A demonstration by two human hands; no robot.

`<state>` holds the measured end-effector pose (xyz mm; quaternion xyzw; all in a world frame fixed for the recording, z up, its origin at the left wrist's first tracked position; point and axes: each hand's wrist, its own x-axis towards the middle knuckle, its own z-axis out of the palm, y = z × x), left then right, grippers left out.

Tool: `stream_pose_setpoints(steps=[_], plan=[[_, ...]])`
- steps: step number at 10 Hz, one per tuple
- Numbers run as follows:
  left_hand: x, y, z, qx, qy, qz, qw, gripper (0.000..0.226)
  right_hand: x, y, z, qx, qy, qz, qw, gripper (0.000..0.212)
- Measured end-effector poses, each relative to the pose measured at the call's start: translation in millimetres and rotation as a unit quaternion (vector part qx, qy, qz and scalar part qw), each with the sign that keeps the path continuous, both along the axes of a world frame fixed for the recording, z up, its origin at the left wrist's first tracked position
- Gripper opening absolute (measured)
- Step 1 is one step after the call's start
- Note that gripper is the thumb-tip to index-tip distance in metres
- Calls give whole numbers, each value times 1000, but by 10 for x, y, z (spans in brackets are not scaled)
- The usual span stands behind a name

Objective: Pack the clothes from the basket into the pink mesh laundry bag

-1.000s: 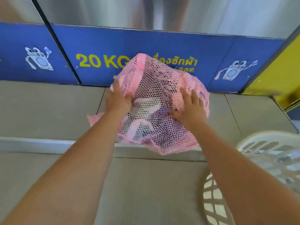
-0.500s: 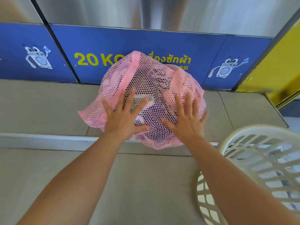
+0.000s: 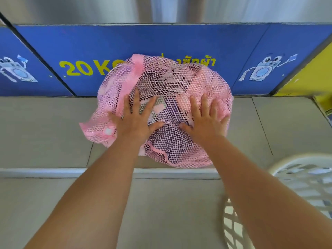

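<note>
The pink mesh laundry bag (image 3: 172, 81) lies bulging on the raised grey tiled step, full of clothes that show purple, white and pink through the netting. My left hand (image 3: 135, 121) rests flat on its near left side with fingers spread. On the bag's near right side my right hand (image 3: 204, 123) lies flat too, fingers apart. Neither hand grips the mesh. The white plastic basket (image 3: 305, 178) stands at the lower right, partly behind my right forearm; what it holds is blurred.
A blue panel (image 3: 161, 42) with yellow "20 KG" lettering and washing-machine cartoons runs behind the bag, below a metal machine front. A yellow panel (image 3: 312, 78) is at the right. The metal-trimmed step edge (image 3: 45, 170) crosses the floor in front of the bag.
A second ago my hands were gripping the bag's mesh. They have let go and now press flat and open on it, and the bag has settled lower and wider on the step.
</note>
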<state>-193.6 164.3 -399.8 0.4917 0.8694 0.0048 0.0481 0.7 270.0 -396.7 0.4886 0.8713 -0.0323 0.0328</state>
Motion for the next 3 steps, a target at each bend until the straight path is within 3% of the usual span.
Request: stream_pose_setpoints(steps=[1, 2, 3], plan=[[153, -163, 492, -70, 3, -22, 997, 82, 156, -139, 509, -43, -39, 13, 998, 78], [313, -314, 1162, -67, 19, -41, 997, 76, 294, -314, 1161, -84, -51, 20, 995, 73], [464, -435, 2027, -7, 19, -43, 999, 73, 409, -497, 2025, -76, -16, 39, 996, 72]])
